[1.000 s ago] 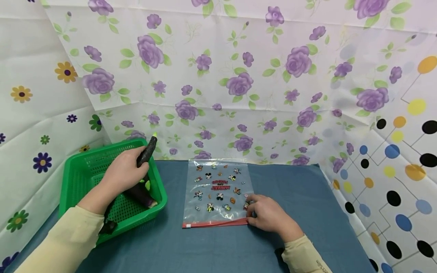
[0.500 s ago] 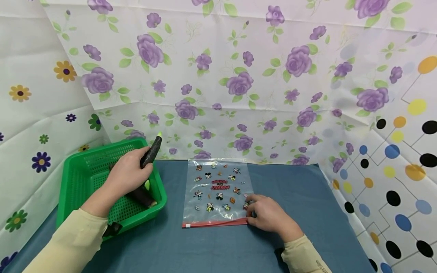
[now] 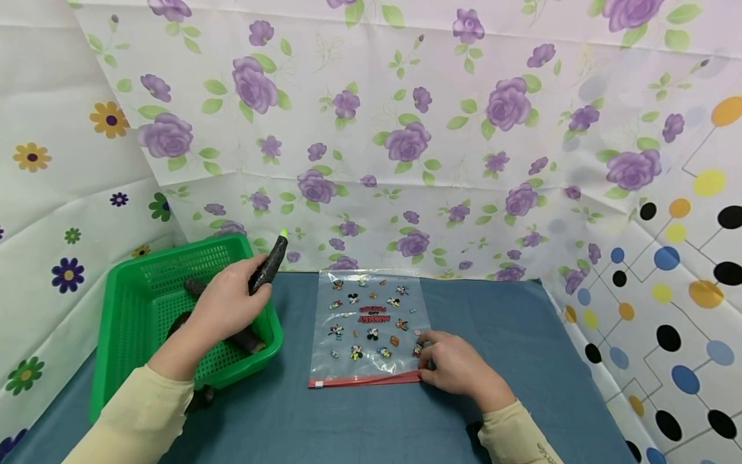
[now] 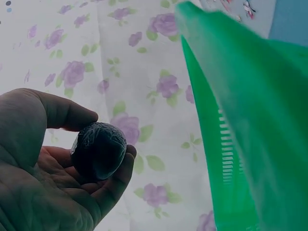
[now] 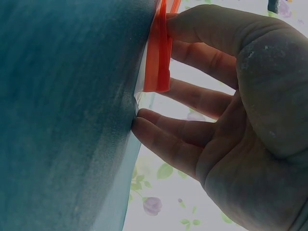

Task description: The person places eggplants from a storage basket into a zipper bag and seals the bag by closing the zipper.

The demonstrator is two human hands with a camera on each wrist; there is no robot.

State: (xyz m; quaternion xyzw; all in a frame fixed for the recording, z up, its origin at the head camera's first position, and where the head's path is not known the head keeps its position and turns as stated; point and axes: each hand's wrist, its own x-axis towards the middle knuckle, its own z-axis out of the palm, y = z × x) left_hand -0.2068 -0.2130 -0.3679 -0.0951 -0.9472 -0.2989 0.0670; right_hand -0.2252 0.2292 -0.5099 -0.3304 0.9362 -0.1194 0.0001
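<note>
My left hand grips a dark, bumpy cucumber with a bright green tip, above the right side of the green basket. In the left wrist view, thumb and fingers curl round the cucumber, seen end-on. A dark purple eggplant lies in the basket, partly hidden under my left hand and arm. My right hand pinches the near right corner of a clear zip bag printed with cartoon figures, lying flat. In the right wrist view, thumb and fingers hold its red zip strip.
More dark vegetables lie inside the basket, partly covered by my arm. A white slider sits at the left end of the bag's zip. Blue cloth covers the table, and a flowered sheet hangs behind it.
My left hand has moved right with the cucumber, from over the basket toward the bag, uncovering dark vegetables in the basket. The right hand and the bag have stayed in place.
</note>
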